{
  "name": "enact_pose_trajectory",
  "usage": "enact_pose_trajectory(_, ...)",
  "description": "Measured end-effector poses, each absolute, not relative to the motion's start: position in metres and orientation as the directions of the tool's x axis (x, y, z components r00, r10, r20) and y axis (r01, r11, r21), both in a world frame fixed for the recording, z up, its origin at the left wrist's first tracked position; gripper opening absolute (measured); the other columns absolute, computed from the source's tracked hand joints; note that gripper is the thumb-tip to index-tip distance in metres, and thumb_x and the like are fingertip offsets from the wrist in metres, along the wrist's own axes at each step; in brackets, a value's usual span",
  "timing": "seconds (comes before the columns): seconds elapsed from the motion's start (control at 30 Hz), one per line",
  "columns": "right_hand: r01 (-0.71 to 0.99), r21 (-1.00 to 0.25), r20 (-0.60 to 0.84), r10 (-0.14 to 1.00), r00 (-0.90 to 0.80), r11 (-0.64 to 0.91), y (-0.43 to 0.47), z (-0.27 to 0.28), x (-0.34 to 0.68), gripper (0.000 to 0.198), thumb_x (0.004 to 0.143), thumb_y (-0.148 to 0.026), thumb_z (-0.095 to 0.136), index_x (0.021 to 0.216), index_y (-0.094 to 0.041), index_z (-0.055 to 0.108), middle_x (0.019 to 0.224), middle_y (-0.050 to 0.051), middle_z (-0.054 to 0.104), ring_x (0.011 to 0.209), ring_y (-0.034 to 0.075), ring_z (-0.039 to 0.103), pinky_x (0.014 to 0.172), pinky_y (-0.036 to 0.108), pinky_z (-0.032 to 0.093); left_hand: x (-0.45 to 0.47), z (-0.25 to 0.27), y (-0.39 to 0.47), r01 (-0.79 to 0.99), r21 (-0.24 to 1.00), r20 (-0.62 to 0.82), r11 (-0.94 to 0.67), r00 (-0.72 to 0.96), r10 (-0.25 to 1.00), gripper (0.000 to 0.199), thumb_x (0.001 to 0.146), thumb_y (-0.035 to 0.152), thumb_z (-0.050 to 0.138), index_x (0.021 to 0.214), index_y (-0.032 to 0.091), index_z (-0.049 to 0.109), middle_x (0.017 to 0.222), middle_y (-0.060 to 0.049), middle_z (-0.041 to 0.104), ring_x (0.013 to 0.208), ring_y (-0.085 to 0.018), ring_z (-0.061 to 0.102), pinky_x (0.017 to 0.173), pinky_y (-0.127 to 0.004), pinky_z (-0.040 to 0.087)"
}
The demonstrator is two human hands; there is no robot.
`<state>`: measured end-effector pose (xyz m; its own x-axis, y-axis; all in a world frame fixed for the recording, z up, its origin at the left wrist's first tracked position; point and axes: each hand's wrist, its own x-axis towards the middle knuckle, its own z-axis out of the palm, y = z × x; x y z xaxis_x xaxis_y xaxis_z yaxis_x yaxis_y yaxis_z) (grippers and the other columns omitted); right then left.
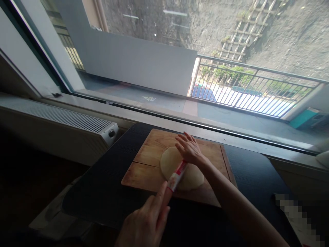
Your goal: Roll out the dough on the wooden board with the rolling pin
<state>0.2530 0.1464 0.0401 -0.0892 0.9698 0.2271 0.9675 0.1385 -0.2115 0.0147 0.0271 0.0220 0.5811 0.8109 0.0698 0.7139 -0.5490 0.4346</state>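
On a wooden cutting board point(147, 149) lies a flattened round of pale dough point(193, 178). A rolling pin point(176, 176) with a red and white wrapper rests slantwise across the dough. Its near end is in my left hand point(145, 221), whose fingers are wrapped round it, with the forefinger stretched along it. My right hand point(190, 150) lies over the far end, palm on the pin, fingers stretched out and spread above the dough and board. That hand hides the far tip of the pin and part of the dough.
The board sits on a dark table point(108, 181) with rounded corners, close to a window sill point(164, 120). A white radiator point(84, 120) stands at the left. Beyond the glass are a balcony railing point(254, 85) and a rock slope. A pixelated patch point(298, 216) covers the lower right.
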Motion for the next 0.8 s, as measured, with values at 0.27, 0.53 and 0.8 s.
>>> enact_pose_trajectory(0.27,0.955,-0.239,0.235,0.965,-0.119,0.176,0.177,0.050,0.214,0.045,0.093,-0.046,0.030,0.125,-0.022,0.050,0.137,0.002,0.044,0.136,0.020,0.017,0.110,0.038,0.016,0.010,0.023,0.029,0.828,0.341,0.034,-0.446,0.463,0.886,0.053,0.091,0.028,0.032,0.143,0.025,0.021,0.109,-0.008,0.061,0.080,-0.017,0.065,0.070,-0.026,0.052)
enact_pose_trajectory(0.53,0.976,-0.159,0.182,0.976,-0.116,0.146,0.058,0.031,0.305,0.050,0.094,-0.038,0.025,0.140,-0.019,0.033,0.146,0.005,0.030,0.138,0.019,0.015,0.111,0.041,0.018,0.044,0.024,0.012,0.627,0.301,0.010,-0.719,0.751,0.660,0.074,0.078,0.013,0.044,0.144,0.030,0.015,0.093,-0.007,0.062,0.065,-0.016,0.064,0.054,-0.022,0.051)
enact_pose_trajectory(0.8,0.966,-0.203,0.159,0.979,-0.126,0.157,0.186,0.048,0.208,0.053,0.092,-0.051,0.026,0.130,-0.019,0.044,0.142,0.007,0.036,0.136,0.022,0.017,0.109,0.041,0.015,0.013,0.031,0.048,0.849,0.341,-0.006,-0.403,0.431,0.902,0.048,0.092,0.034,0.029,0.140,0.024,0.030,0.121,-0.010,0.059,0.085,-0.020,0.066,0.070,-0.030,0.052)
